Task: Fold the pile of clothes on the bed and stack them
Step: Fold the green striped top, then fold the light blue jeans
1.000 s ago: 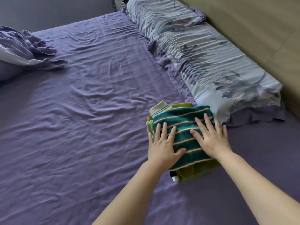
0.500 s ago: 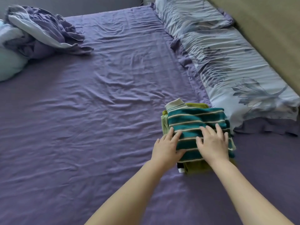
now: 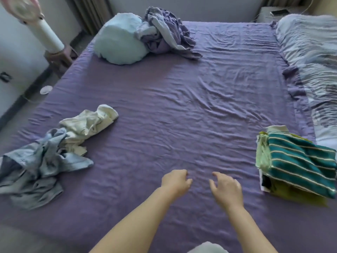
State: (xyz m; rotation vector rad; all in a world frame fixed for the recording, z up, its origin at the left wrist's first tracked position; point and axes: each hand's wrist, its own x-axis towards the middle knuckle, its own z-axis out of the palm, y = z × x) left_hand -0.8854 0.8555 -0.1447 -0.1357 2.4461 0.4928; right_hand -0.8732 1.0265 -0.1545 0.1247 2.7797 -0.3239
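Hands: left [image 3: 176,181] and right [image 3: 226,189], lower centre, loosely curled, grasping nothing
Stack [image 3: 295,161]: folded, right edge
Pile [image 3: 54,148]: unfolded, left
Bed [image 3: 182,115]: purple sheet

The purple bed sheet [image 3: 182,110] is matt, wrinkled cloth. The teal striped folded garment [image 3: 299,161] looks like soft knit. The pale blue crumpled garment [image 3: 42,161] looks like thin denim, and the round light-blue cushion [image 3: 118,41] looks fluffy.

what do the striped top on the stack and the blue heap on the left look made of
Striped top: looks like soft knit, matte; it folds thickly and has a ribbed pale collar. Blue heap: probably thin washed denim or chambray, matte; faded blue with visible stitched seams, crumpling in stiff folds.
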